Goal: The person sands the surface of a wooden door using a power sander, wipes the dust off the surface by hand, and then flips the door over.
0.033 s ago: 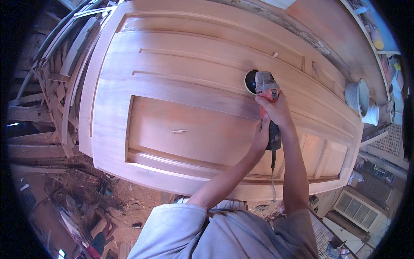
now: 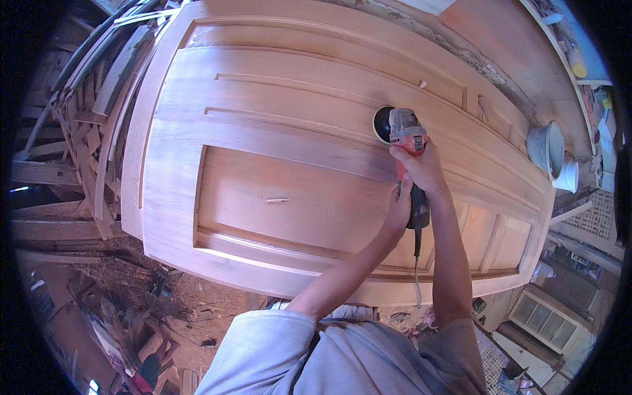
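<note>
A red and black angle grinder [image 2: 419,209], fitted with a round dark disc [image 2: 382,124], lies over a pale panelled wooden door [image 2: 170,178]. The disc is tilted close to the wood around the middle rails; whether it touches cannot be made out. My right hand [image 2: 424,168] is wrapped round the red part just behind the grinder's head. Lower on the body, my left hand [image 2: 397,212] grips from the left side, its fingers partly hidden. From the rear end a cord [image 2: 417,263] hangs toward me. A thin wood sliver [image 2: 277,200] rests in the large recessed panel.
Another panelled door [image 2: 135,131] shows beneath, past the far and left edges. Stacked timber offcuts [image 2: 99,145] crowd the left. A metal bucket [image 2: 545,148] and a white pail [image 2: 567,176] stand at the right end. Shavings and scraps cover the floor [image 2: 217,299].
</note>
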{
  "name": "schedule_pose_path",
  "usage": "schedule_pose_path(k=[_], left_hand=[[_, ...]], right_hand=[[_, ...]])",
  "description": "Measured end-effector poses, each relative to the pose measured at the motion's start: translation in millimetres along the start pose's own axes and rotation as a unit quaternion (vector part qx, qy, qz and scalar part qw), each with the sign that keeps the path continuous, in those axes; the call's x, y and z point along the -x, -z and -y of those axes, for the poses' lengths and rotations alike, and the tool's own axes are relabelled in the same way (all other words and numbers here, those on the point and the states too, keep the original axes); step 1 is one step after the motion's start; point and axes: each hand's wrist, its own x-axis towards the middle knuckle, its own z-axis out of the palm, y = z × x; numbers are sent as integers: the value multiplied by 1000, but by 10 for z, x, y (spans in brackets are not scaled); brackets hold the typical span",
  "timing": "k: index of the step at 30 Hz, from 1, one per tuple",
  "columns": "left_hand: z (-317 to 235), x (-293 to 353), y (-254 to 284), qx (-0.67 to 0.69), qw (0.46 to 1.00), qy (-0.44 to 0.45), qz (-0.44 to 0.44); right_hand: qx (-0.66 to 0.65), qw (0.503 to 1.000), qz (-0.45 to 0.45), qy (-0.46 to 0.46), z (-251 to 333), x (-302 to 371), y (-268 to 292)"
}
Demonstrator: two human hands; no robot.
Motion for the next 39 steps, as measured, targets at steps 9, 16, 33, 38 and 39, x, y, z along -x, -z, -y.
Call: schedule_pose_path(k=[9, 16, 33, 38, 39], left_hand=[[-556, 111, 260, -13, 999, -35, -33], [-920, 36, 705, -17, 999, -44, -21], [-2075, 41, 1428, 120, 981, -140, -58], [-2473, 124, 1482, 123, 976, -169, -63], [-2549, 107, 1544, 123, 975, -174, -59]], right_hand=[[9, 1000, 2, 9, 280, -119, -540], [47, 998, 41, 12, 786, -224, -1092], [120, 980, 145, 66, 1726, -508, -2438], [125, 971, 181, 88, 1955, -621, -2719], [138, 968, 189, 88, 2048, -628, -2790]])
